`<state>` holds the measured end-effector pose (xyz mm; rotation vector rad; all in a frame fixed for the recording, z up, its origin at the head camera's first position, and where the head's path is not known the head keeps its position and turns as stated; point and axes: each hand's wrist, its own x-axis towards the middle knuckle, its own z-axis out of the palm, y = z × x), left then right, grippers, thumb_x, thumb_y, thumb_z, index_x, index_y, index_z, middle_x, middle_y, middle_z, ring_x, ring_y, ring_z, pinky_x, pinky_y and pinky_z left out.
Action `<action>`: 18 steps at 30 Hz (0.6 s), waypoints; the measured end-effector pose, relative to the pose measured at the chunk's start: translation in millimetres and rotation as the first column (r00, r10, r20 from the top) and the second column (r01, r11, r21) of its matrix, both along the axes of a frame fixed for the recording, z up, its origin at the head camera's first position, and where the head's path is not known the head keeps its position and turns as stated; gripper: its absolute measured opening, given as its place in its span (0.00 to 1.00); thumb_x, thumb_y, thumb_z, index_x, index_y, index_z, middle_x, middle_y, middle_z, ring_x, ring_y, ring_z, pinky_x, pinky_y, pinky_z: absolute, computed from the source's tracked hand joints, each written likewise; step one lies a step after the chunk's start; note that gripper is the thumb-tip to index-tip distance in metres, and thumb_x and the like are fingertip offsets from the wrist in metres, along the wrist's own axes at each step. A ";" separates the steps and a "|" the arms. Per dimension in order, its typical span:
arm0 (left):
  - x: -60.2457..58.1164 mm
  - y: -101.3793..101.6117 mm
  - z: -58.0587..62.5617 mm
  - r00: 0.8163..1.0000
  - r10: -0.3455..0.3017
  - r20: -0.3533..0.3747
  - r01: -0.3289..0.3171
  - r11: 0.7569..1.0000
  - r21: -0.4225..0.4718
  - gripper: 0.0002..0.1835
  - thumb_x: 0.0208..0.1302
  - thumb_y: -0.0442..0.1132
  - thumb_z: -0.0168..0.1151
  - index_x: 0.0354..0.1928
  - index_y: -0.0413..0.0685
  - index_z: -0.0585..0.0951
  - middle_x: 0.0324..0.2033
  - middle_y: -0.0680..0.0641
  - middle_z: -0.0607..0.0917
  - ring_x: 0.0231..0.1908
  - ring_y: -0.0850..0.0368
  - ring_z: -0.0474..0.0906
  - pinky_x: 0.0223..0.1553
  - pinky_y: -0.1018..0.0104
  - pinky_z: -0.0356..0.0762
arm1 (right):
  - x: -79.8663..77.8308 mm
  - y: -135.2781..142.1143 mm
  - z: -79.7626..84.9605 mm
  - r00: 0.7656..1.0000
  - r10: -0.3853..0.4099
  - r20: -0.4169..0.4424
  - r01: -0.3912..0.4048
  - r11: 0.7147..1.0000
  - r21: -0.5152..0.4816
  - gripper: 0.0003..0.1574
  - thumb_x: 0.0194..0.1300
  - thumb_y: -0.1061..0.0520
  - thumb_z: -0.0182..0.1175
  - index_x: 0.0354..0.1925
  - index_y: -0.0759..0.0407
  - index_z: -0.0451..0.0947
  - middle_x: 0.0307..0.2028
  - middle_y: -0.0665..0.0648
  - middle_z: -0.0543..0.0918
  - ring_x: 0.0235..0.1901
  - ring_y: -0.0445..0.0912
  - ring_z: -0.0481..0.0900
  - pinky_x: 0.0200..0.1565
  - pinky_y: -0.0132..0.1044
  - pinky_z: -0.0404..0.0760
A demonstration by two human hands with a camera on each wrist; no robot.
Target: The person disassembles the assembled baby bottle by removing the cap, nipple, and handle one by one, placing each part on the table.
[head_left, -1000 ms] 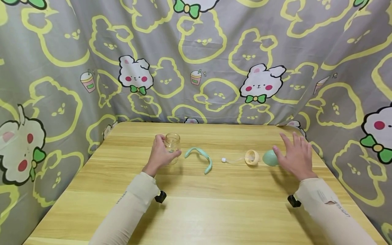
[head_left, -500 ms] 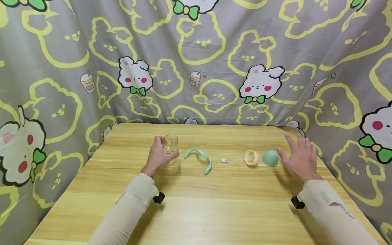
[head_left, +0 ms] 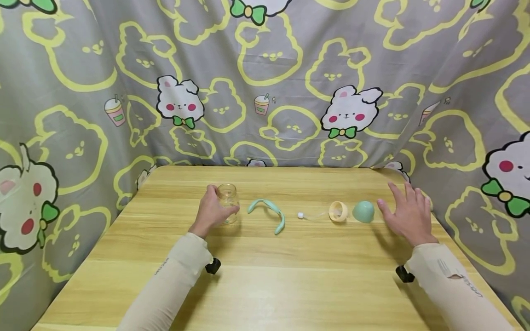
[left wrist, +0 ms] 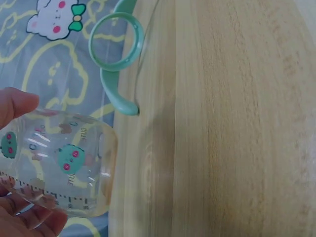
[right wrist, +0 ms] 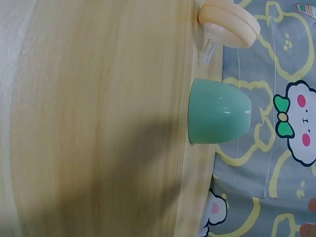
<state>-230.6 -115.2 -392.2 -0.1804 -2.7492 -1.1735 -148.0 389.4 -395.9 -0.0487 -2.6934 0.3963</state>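
In the head view my left hand (head_left: 212, 210) grips a clear, amber-tinted baby bottle (head_left: 227, 202) without a top, upright on the table. Printed green faces and a measuring scale show on the bottle (left wrist: 64, 158) in the left wrist view. Right of it lies a mint-green handle (head_left: 269, 209) with a ring. Further right are a peach bottle collar (head_left: 337, 212) with a thin straw ending in a white weight (head_left: 300, 215), and a mint dome cap (head_left: 364, 212). My right hand (head_left: 410, 216), fingers spread and holding nothing, hovers just right of the cap.
The wooden table (head_left: 281, 280) carries all these parts in a loose row across its far half. A grey patterned curtain (head_left: 273, 82) hangs behind the far edge and along both sides. Black wrist cameras (head_left: 405, 274) sit beneath both sleeves.
My right hand has drawn away from the dome cap to the right, leaving the cap standing on the table. The left hand keeps its grip on the bottle, having shifted slightly left.
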 end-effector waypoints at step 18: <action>-3.1 -2.7 -0.7 0.999 0.031 0.014 -0.031 0.999 -0.030 0.40 0.44 0.43 0.76 0.52 0.35 0.61 0.44 0.36 0.71 0.45 0.40 0.71 0.49 0.48 0.70 | 1.2 5.0 -3.1 1.000 -0.002 0.016 0.002 1.000 -0.002 0.42 0.72 0.36 0.43 0.73 0.58 0.54 0.68 0.78 0.50 0.66 0.77 0.43 0.61 0.71 0.36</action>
